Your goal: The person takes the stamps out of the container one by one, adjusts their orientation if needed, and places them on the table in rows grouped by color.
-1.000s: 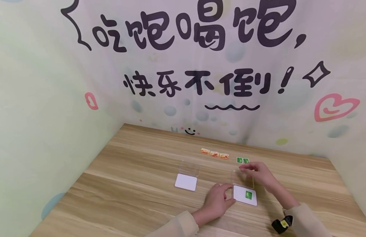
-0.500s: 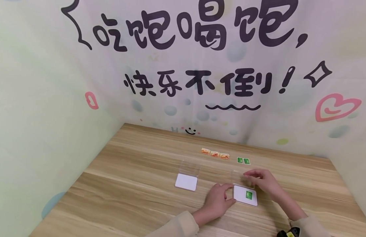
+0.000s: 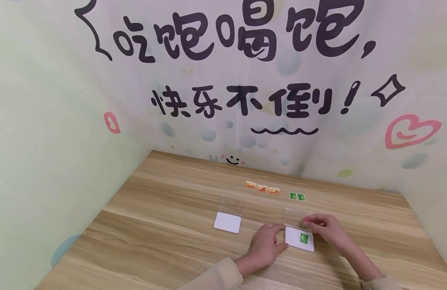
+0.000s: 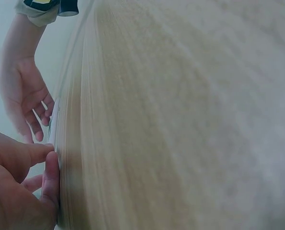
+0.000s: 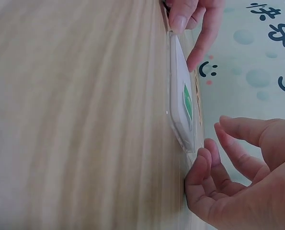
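Note:
A clear hinged plastic box (image 3: 295,243) lies unfolded on the table, its transparent lid (image 3: 292,217) tipped back on the far side. On its white inside sits a green picture sticker (image 3: 304,238). My left hand (image 3: 264,245) holds the box's left edge between thumb and forefinger; the right wrist view shows that thumb at the box's end. My right hand (image 3: 330,231) hovers by the box's far right corner, overlapping the lid in the head view. In the right wrist view its thumb and forefinger tips (image 5: 223,120) come close together with nothing visible between them, other fingers loosely bent.
A second unfolded clear box with a white inside (image 3: 227,222) lies to the left. Farther back are a row of orange picture stickers (image 3: 262,188) and a pair of green stickers (image 3: 297,196). A printed cloth wall (image 3: 209,141) rises behind the wooden table (image 3: 154,225).
My right hand has moved toward me and slightly right, from near the pair of green stickers to the box's far right corner. My left hand and the box have stayed put.

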A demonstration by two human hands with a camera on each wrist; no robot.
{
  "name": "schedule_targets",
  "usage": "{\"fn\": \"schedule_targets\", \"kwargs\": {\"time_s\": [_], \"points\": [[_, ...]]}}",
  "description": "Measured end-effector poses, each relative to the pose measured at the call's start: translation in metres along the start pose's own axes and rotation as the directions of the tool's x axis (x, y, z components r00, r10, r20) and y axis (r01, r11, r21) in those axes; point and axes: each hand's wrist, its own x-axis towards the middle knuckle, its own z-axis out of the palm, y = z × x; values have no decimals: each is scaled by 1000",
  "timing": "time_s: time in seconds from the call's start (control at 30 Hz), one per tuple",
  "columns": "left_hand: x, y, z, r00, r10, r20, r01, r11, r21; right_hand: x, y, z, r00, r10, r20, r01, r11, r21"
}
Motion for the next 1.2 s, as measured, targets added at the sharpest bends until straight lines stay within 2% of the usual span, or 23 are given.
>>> {"fn": "schedule_targets", "kwargs": {"time_s": [0.43,0.7,0.9,1.2], "points": [[0,-3,2,1000,11,-5,-11,1000,-6,-12,7,1,999,-40,26,41,999,-15],[0,-1,0,1000,6,-2,-6,1000,0,-19,9,4,1000,-10,-2,10,999,-46],[0,-1,-1,1000,17,-1,-17,1000,-5,-22,9,4,999,-44,13,45,997,-60],[0,-1,-1,1000,30,-2,-30,999,-19,-24,7,9,999,-19,-42,14,994,-108]]}}
